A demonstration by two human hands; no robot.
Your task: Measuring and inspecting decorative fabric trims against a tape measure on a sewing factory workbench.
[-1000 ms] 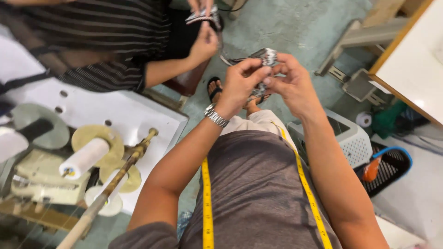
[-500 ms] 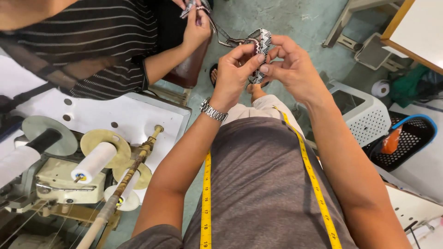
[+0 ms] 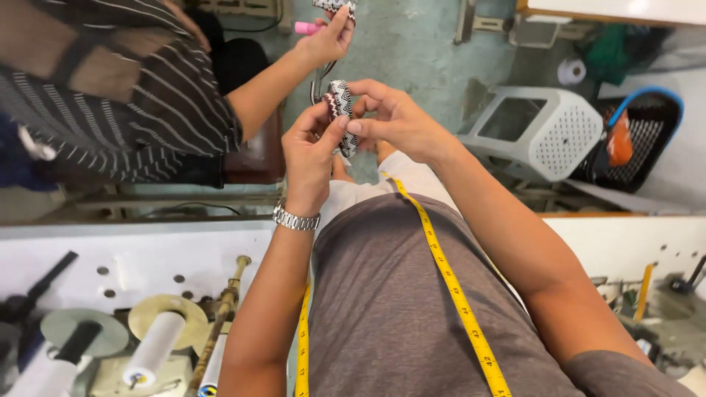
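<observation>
A small piece of black-and-white patterned fabric (image 3: 340,110) is pinched between both my hands in front of my chest. My left hand (image 3: 309,158), with a metal watch on its wrist, grips its left side. My right hand (image 3: 397,121) holds it from the right, thumb on the cloth. A yellow tape measure (image 3: 441,272) hangs round my neck over a grey shirt. Just beyond, another person's hand (image 3: 323,40) in a striped sleeve holds a similar patterned piece (image 3: 334,6) near the top edge.
A white perforated basket (image 3: 544,132) and a black basket with a blue rim (image 3: 632,140) stand on the green floor to the right. A white worktable (image 3: 132,257) at lower left carries thread spools and a brass rod. Another white surface lies at right.
My view has swung, so the hands sit lower and more central. Both hands keep turning the patterned piece. The other person's hand has risen toward the top edge.
</observation>
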